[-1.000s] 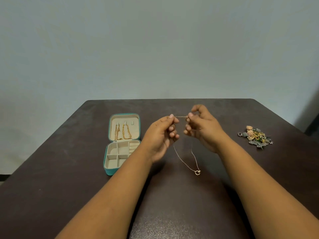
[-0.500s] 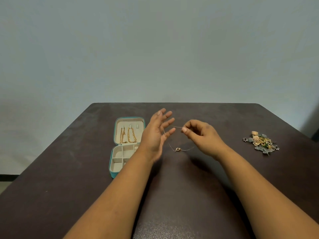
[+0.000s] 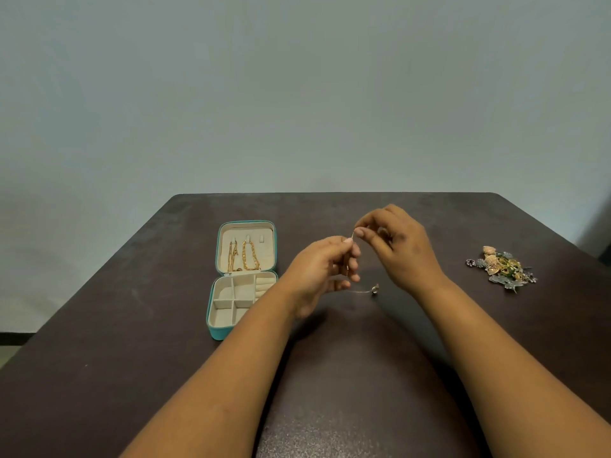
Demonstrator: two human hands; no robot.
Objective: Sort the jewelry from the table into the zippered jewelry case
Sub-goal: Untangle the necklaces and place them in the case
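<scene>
A thin gold necklace with a small ring pendant (image 3: 374,288) hangs between my hands above the table's middle. My left hand (image 3: 322,272) pinches the chain with curled fingers, and my right hand (image 3: 395,246) pinches its upper end just beside it. The pendant dangles low, close to the tabletop. The teal zippered jewelry case (image 3: 215,330) lies open to the left of my left hand. Two gold chains (image 3: 246,256) hang on hooks in its beige lid. Its divided lower compartments look empty.
A pile of mixed jewelry (image 3: 502,267), gold and silver-grey pieces, lies on the dark table (image 3: 347,391) at the right. A pale wall stands behind the table's far edge.
My left hand, spread open half a second ago, has curled and pinched the chain again. Both hands have come close together and the pendant has swung right and lower.
</scene>
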